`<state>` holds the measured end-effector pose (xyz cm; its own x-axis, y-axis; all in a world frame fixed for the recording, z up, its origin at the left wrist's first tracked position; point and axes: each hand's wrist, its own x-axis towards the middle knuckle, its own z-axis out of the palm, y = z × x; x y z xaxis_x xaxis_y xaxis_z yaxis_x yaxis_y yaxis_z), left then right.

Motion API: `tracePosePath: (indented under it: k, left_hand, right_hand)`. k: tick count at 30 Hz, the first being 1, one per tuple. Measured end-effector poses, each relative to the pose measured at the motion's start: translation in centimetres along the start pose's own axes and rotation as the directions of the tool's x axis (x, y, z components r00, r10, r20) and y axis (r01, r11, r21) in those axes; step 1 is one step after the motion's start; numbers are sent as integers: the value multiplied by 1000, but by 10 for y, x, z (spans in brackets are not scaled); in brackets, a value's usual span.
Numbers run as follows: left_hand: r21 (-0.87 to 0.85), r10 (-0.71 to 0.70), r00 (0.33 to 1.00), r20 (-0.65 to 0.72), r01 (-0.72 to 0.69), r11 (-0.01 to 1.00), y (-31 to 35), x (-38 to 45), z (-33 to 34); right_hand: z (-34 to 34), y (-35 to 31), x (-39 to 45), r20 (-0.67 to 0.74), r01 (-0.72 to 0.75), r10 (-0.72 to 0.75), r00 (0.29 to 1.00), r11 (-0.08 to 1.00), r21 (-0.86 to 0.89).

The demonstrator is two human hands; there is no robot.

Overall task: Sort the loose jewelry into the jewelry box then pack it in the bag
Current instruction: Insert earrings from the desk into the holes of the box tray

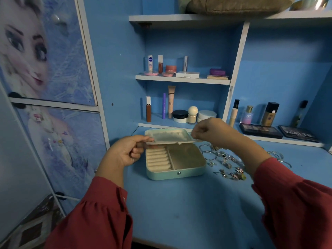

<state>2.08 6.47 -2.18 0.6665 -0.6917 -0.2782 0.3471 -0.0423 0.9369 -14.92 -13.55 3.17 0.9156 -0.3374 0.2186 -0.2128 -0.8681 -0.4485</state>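
Note:
A mint-green jewelry box (pixel 177 172) stands on the blue desk, its cream interior showing ring rolls on the left and an open compartment on the right. Its lid (pixel 168 136) is raised partway. My left hand (pixel 125 153) pinches the lid's left edge and my right hand (pixel 213 133) pinches its right edge. Loose jewelry (pixel 228 162), rings, hoops and small earrings, lies scattered on the desk to the right of the box. No bag is in view.
Cosmetics fill the shelves (pixel 182 79) behind the box. Perfume bottles and two dark palettes (pixel 261 131) sit on the ledge at the back right. A cupboard door (pixel 45 87) with a printed character stands at the left. The blue desk (pixel 188 212) extends toward me.

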Motion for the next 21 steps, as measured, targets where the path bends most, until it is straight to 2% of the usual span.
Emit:
tracePosePath:
  k: [3, 7, 13, 21]
  left_hand:
    - [-47, 2, 1000, 6, -2, 999, 0, 0, -1]
    - [-120, 29, 999, 15, -27, 992, 1, 3, -1]
    - [-80, 106, 994, -17, -107, 991, -1, 8, 1]
    - [188, 320, 934, -162, -289, 939, -9, 20, 9]
  right_hand:
    - [-9, 24, -20, -32, -80, 80, 996, 997, 20]
    - [-12, 44, -41, 8, -135, 136, 991, 991, -6]
    - [-4, 54, -54, 53, -179, 177, 983, 983, 42]
    - [-10, 57, -61, 179, -197, 200, 963, 980, -33]
